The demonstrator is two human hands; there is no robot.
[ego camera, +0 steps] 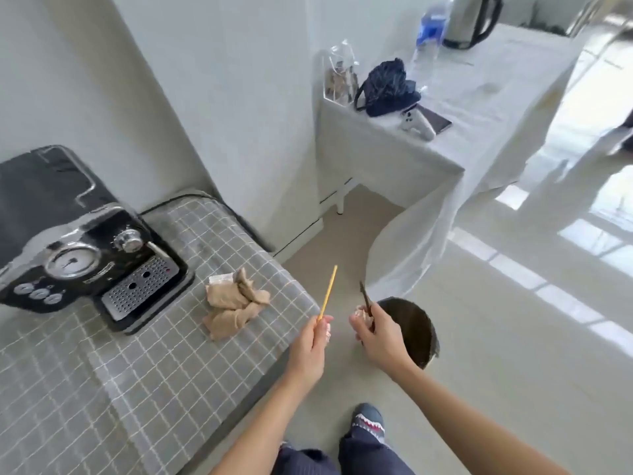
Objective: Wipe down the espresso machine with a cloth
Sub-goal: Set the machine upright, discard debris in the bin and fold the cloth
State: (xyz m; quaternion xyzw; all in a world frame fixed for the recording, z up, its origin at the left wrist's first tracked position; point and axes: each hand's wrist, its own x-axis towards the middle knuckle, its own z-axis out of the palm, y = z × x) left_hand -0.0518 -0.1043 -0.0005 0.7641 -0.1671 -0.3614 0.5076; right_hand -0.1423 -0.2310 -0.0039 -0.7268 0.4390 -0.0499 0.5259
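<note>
A black and chrome espresso machine (78,255) with a round gauge stands at the left on a table covered by a grey checked cloth (137,389). A crumpled beige cloth (234,303) lies on that table to the machine's right, touched by neither hand. My left hand (310,347) is past the table's right edge, shut on a thin yellow stick (327,292). My right hand (376,337) is beside it, shut on a short dark stick (365,298) and a small pale wrapper, above a dark round bin (414,330) on the floor.
A white-draped table (479,108) stands at the back right with a dark bag (388,87), a white game controller (416,123), a tablet, a water bottle and a kettle. My feet (368,419) are on the pale floor below.
</note>
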